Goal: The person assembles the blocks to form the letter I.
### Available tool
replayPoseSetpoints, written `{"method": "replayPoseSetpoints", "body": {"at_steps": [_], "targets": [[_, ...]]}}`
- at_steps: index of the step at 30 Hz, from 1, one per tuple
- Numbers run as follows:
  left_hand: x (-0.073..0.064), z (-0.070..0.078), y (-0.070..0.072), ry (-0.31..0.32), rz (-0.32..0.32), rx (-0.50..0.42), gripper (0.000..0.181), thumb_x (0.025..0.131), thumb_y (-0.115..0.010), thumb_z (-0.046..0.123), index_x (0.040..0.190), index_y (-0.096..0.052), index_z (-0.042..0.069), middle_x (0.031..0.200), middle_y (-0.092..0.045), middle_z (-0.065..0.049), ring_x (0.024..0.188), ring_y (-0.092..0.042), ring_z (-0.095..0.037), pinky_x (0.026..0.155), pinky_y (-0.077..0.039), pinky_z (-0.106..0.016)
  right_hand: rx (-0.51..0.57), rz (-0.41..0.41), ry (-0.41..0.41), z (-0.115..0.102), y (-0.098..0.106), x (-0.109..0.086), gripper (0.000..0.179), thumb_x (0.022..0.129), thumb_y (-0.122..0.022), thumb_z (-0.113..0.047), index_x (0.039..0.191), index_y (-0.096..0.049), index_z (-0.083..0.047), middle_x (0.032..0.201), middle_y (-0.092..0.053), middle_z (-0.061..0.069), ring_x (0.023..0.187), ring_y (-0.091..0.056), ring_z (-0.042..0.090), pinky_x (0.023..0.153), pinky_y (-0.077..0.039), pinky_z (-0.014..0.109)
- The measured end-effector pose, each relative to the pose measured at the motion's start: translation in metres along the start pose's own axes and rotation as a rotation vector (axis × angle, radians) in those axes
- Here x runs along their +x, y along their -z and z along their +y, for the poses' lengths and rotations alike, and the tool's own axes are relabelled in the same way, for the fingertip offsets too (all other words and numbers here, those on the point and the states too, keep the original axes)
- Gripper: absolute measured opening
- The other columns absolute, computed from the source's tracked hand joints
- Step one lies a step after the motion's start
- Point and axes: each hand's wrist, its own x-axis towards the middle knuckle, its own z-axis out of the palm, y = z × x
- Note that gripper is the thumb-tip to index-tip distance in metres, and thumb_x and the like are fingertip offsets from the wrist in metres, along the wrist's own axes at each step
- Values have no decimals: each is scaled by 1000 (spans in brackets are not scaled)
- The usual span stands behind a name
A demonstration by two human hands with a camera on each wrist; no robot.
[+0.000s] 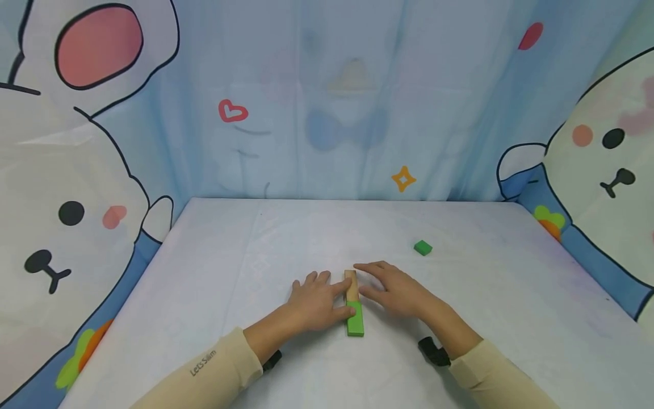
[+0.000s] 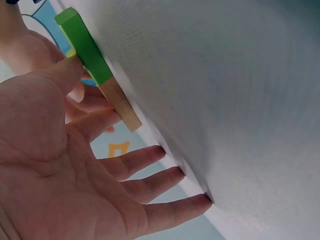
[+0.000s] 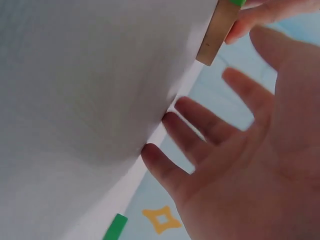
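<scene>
A green block [image 1: 355, 325] and a plain wooden block [image 1: 352, 292] lie end to end in one line on the table, the wooden one farther from me. My left hand [image 1: 315, 303] is at their left side with fingers spread. Its thumb touches the green block [image 2: 90, 52], and its index fingertip is at the wooden block [image 2: 121, 104]. To the right, my right hand [image 1: 398, 289] holds nothing; its fingers are spread and loosely bent. In the right wrist view the wooden block [image 3: 219, 32] appears beyond the right thumb [image 3: 270, 45].
A small green block [image 1: 423, 247] sits apart, farther back and to the right on the white tabletop [image 1: 286, 233]. Behind the table hangs a blue curtain [image 1: 327, 165] with cartoon prints. Dark straps [image 1: 434, 352] are around the wrists.
</scene>
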Motion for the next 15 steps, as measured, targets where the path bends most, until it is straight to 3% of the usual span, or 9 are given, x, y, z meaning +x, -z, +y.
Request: {"method": "replayPoseSetpoints", "body": {"at_steps": [9, 15], "targets": [[-1, 1, 0, 5, 6, 7, 65, 97, -59, 63, 155, -48, 36, 156, -47, -12, 146, -42, -38, 109, -41, -64, -44, 184, -84, 13, 8, 0, 44, 99, -69, -24, 141, -62, -11, 141, -60, 19, 132, -57, 41, 107, -46, 60], [0, 1, 0, 6, 6, -2, 65, 97, -59, 64, 155, -49, 36, 158, -47, -12, 147, -42, -39, 110, -40, -65, -92, 273, -142, 17, 12, 3, 45, 97, -71, -21, 139, -63, -8, 140, -59, 23, 130, -57, 43, 101, -51, 60]]}}
